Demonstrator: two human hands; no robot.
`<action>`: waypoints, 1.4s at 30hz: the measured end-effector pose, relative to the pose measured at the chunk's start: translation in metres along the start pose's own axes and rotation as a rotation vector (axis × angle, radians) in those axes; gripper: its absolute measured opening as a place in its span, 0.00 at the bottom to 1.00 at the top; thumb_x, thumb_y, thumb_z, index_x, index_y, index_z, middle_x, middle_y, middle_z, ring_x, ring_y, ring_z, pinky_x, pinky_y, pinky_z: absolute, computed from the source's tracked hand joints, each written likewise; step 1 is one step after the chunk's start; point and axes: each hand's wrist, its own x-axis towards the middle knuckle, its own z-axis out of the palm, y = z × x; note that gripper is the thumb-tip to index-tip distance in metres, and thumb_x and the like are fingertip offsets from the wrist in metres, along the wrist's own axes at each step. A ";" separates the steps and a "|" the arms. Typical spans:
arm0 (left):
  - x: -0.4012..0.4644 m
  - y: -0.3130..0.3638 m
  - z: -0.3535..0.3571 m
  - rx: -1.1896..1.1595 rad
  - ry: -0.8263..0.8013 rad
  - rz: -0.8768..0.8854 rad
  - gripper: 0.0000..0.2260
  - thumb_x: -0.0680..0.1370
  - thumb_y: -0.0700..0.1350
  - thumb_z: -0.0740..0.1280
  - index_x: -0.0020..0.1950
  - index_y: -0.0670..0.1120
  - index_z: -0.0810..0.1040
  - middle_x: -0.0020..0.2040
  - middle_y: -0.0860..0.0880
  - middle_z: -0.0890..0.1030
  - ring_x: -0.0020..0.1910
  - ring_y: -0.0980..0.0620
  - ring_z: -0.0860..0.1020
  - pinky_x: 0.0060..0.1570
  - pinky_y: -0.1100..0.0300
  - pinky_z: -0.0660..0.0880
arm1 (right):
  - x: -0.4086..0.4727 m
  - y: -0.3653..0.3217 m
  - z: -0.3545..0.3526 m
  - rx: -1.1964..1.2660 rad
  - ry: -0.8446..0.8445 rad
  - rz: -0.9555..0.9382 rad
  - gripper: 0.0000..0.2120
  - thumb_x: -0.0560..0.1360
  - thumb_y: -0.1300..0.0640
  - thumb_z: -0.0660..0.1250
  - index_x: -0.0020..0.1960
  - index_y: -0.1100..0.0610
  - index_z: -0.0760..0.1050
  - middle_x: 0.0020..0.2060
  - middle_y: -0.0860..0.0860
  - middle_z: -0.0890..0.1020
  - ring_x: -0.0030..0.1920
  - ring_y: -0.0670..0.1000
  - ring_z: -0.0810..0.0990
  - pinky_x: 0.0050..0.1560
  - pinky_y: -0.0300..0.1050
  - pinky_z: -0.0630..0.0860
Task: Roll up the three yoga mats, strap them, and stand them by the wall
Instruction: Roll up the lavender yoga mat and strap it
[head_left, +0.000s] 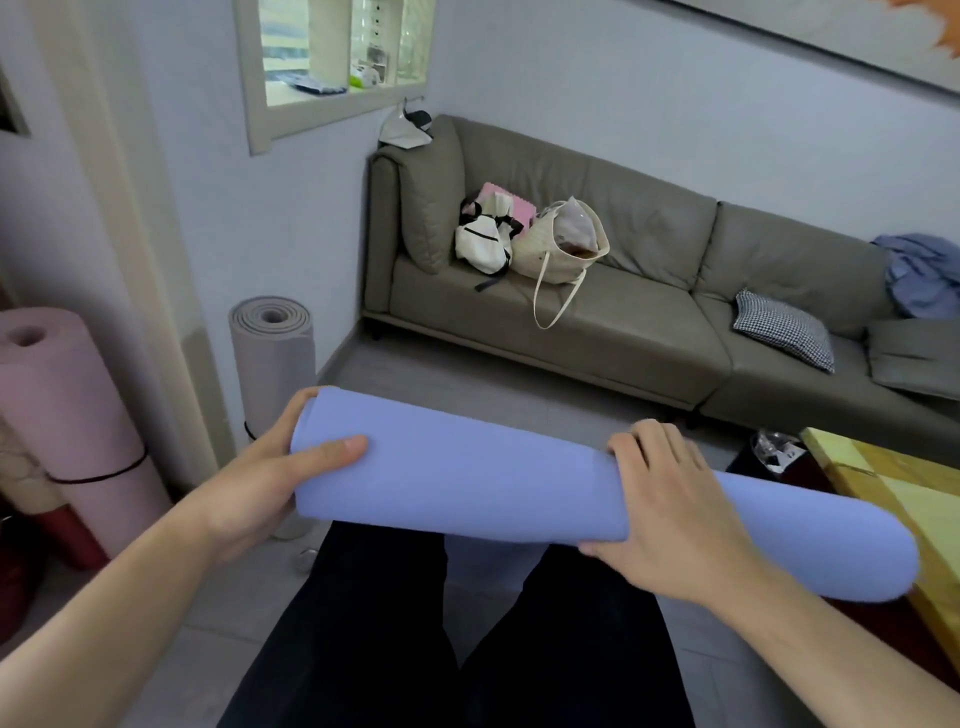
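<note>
Hands grip an unmarked rolled blue yoga mat (483, 483): left hand (270, 467) wraps its left end, right hand (670, 509) clasps right of middle.

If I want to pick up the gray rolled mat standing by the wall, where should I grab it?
Probably around its middle, coming from the open front side. The gray mat stands upright close to the wall, with a black strap low on it, so the roll should stay tight. It is a tall round tube, so wrap your grip around its side, above the strap, and lift straight up.
</note>
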 end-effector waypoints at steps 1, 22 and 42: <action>-0.002 -0.004 -0.004 0.011 -0.006 -0.002 0.29 0.72 0.44 0.80 0.70 0.54 0.73 0.63 0.49 0.84 0.61 0.48 0.84 0.61 0.47 0.77 | -0.001 0.002 -0.003 0.087 -0.129 0.005 0.43 0.55 0.25 0.73 0.58 0.49 0.65 0.53 0.47 0.67 0.52 0.52 0.69 0.52 0.49 0.70; -0.005 0.002 -0.004 0.193 -0.050 -0.036 0.27 0.72 0.57 0.77 0.67 0.57 0.72 0.65 0.46 0.82 0.63 0.40 0.81 0.65 0.39 0.75 | -0.002 -0.016 -0.008 0.173 -0.277 0.124 0.36 0.61 0.24 0.72 0.57 0.44 0.63 0.51 0.40 0.73 0.52 0.49 0.76 0.45 0.48 0.68; 0.001 -0.060 0.108 1.855 -0.397 0.400 0.31 0.57 0.60 0.73 0.56 0.52 0.70 0.48 0.52 0.77 0.43 0.46 0.79 0.39 0.53 0.68 | -0.072 -0.080 0.055 0.122 -0.219 0.045 0.45 0.51 0.34 0.81 0.60 0.55 0.73 0.46 0.51 0.77 0.43 0.56 0.77 0.46 0.53 0.78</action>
